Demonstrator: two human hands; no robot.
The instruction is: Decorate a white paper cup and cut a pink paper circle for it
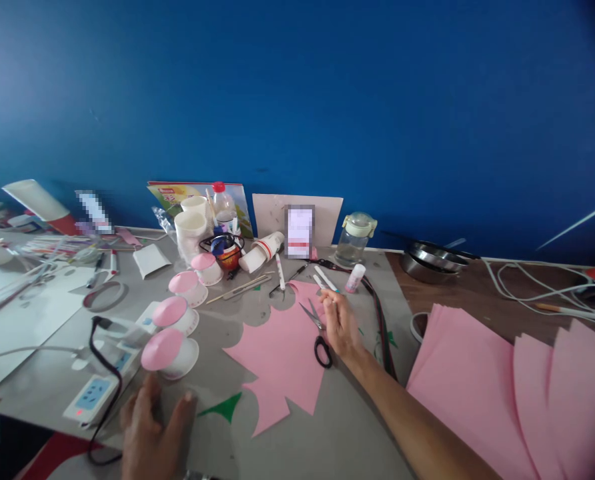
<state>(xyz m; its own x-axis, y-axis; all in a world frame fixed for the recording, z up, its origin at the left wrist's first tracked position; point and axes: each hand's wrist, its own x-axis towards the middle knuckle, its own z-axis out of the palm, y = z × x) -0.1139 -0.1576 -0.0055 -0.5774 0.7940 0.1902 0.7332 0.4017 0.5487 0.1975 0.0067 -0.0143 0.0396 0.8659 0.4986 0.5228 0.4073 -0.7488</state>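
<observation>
My right hand [341, 325] is over the table's middle, its fingers bunched together by the ends of two white pens [323, 275]. Whatever is between these fingers is hidden. Just left of it, black-handled scissors [321, 343] lie with blades parted on a cut sheet of pink paper [282, 360] with scalloped edges. My left hand [155, 427], slightly blurred, is low at the left, thumb and fingers apart and holding nothing. Beyond it stands a row of several white paper-cup pieces with pink round tops [161, 349]. A green paper scrap [225, 408] lies to its right.
A power strip [95, 397] with cables lies left. Stacked paper cups [191, 233], a bottle [223, 207], a phone [300, 230] and a glass jar [355, 240] stand by the blue wall. A glue stick [355, 278] is near the jar. Pink sheets [465, 380] lie right.
</observation>
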